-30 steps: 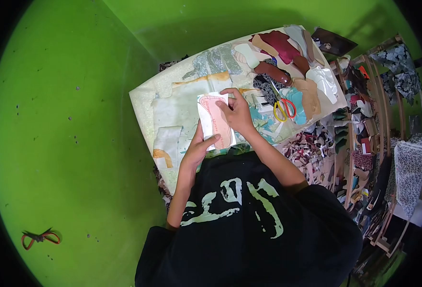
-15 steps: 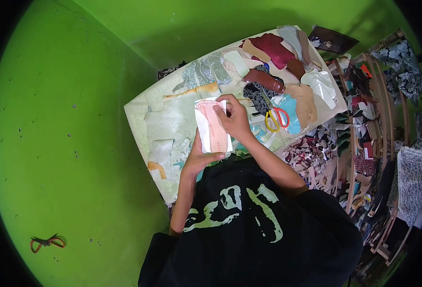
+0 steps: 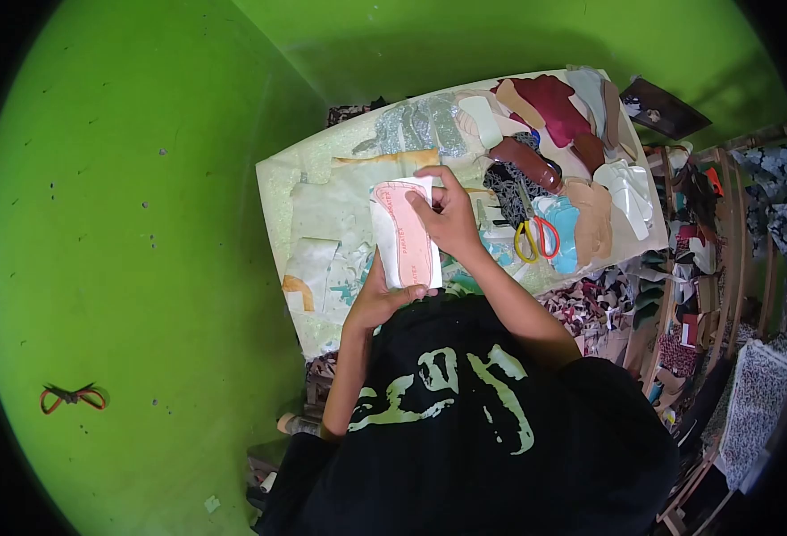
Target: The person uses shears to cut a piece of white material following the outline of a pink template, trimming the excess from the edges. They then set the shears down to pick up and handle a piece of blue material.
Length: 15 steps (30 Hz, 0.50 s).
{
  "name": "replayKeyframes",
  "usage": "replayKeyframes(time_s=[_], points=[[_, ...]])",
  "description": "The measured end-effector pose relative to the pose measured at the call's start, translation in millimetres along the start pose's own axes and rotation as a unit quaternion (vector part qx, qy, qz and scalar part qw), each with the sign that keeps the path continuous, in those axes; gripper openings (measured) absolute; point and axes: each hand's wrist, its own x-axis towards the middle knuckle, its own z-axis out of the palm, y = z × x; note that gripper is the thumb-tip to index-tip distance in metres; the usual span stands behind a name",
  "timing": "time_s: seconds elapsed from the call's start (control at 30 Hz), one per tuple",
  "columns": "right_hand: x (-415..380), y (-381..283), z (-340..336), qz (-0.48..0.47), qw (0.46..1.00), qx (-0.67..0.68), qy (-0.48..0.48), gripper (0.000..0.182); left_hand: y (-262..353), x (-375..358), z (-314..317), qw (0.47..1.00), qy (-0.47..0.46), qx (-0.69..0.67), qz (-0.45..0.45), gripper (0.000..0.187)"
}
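Note:
A pink insole-shaped piece (image 3: 408, 241) with red printing lies against a white sheet (image 3: 385, 234), held up over the table in front of my body. My left hand (image 3: 383, 297) grips the lower end, its thumb across the bottom edge. At the upper right edge, my right hand (image 3: 449, 214) pinches the sheet with thumb and fingers. Scissors (image 3: 536, 239) with yellow and red handles lie on the table to the right of my right hand.
The pale table (image 3: 273, 192) bears a maroon piece (image 3: 549, 103), a brown piece (image 3: 525, 164), a light blue piece (image 3: 565, 234) and a tan piece (image 3: 587, 214). Wooden shelves (image 3: 732, 241) with scraps stand at the right. A green wall (image 3: 143, 268) rises at the left.
The view has shifted, so the table appears farther right. Both hands still hold the pink piece and white sheet, now turned slightly.

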Motion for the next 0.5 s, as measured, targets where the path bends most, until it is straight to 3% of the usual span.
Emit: replayKeyframes(time_s=[0.17,0.23,0.33,0.5], points=[[-1,-14,12,0.019,0.999,0.019,-0.029,0.041,-1,-12,-8,1.000,0.005,-0.027,0.008,0.074],[-1,-15,17,0.024,0.999,0.025,-0.031,0.041,-7,-15,-14,0.998,0.039,-0.056,0.004,0.064],[-5,-15,27,0.024,0.999,0.043,-0.021,0.041,2,-24,-20,0.999,0.015,-0.043,0.002,0.053],[-19,-15,50,0.024,0.998,0.050,0.008,0.042,9,-44,-34,0.997,0.000,-0.075,-0.033,0.052]])
